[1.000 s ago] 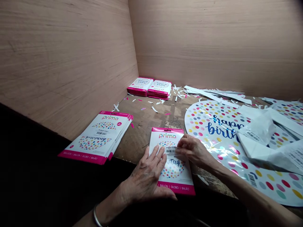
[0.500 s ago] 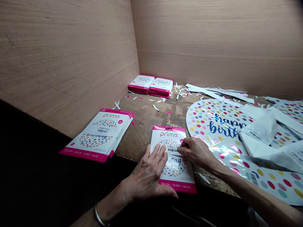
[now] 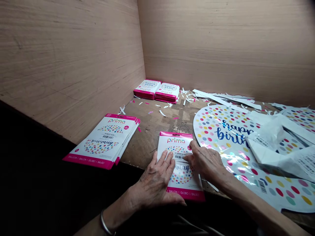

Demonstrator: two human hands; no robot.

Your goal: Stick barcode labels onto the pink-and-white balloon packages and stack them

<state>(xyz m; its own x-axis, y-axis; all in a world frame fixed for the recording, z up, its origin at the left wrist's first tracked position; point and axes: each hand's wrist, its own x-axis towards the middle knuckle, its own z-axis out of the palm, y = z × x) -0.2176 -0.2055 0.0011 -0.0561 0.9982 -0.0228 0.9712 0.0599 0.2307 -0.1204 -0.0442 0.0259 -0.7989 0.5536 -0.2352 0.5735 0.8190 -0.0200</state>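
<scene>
A balloon packet, white with pink ends and "prima" printed at its top, lies at the bench's front edge. My left hand rests flat on its left side, fingers stretched out. A small white barcode sticker sits across the middle of the packet. At the sticker's right end, my right hand presses down with its fingers curled in; nothing shows between them. To the left lies a fanned pile of similar packets, the top one also bearing a barcode sticker.
Two stacks of packets stand at the back corner against the wooden walls. On the right, a large dotted balloon lies under crumpled sticker backing sheets. Paper strips and scraps litter the back of the bench.
The fingers of my right hand have gone from pinching at the sticker's right end to pressing on it. My left hand stays flat on the packet. The view has shifted slightly.
</scene>
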